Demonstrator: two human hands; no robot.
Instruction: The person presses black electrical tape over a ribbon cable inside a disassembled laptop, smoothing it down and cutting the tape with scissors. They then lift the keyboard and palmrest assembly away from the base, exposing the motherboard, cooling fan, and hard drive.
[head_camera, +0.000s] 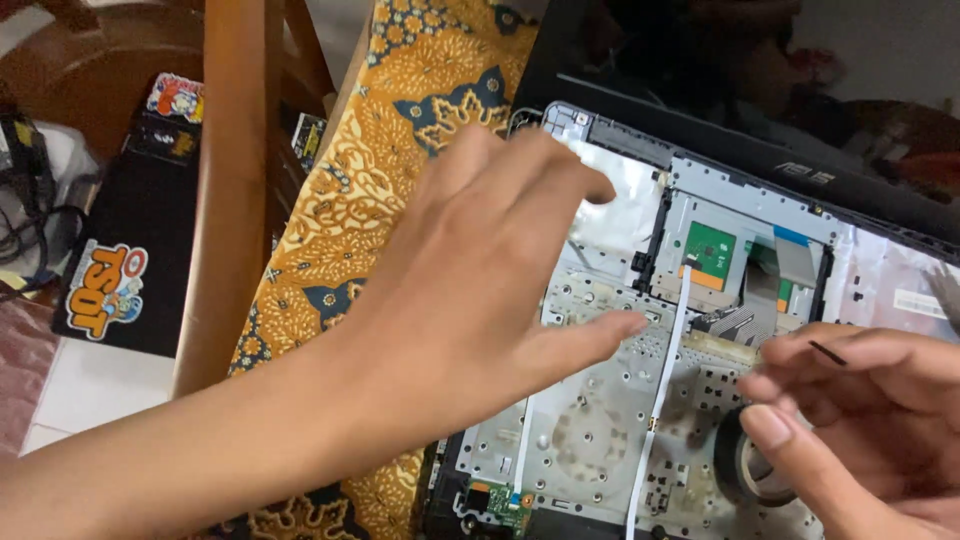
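An opened laptop base (600, 430) lies on a patterned cloth, its grey metal keyboard backplate facing up. My left hand (480, 270) hovers over its left half, fingers spread and holding nothing. My right hand (860, 400) is at the lower right, fingertips pinched on a small dark strip (828, 352). A roll of black tape (745, 465) sits on the backplate under the right fingers. A white flat ribbon cable (665, 370) runs down the plate from a green circuit board (712, 250).
The orange and blue patterned cloth (400, 110) covers the table. The laptop's dark screen (700, 60) stands at the back. A wooden chair frame (225, 180) is at the left, with a black stickered case (130, 250) on the floor beyond it.
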